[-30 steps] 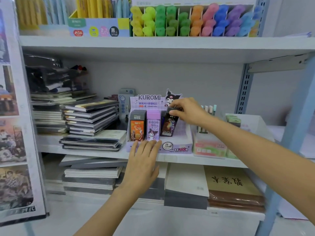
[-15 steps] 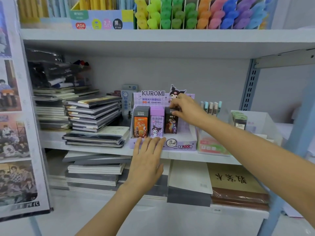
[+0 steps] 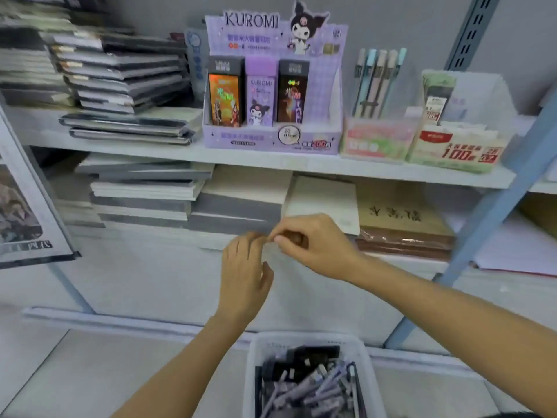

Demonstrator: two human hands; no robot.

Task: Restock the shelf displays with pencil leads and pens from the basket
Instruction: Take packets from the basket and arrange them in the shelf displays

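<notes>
Dip the slack, empty left hand (image 3: 244, 274) into the basket (image 3: 252, 369); check the curled right hand (image 3: 318, 247), grip contents unclear.

Bright, soft, even light, no hard glare. Kuromi display (image 3: 241, 140) sharpest thing, lettering readable. Just below it, shade pools under shelf board (image 3: 271, 162), dimming stacked books (image 3: 144, 188). Further below, left hand (image 3: 244, 273) smeared by motion blur at fingertips. Left of display, notebook stacks (image 3: 120, 73) soft, jagged-edged. Right of display, upright post (image 3: 470, 28) leans: wide-angle warp. Basket (image 3: 253, 357), far below display, mushy, contents unresolved.
</notes>
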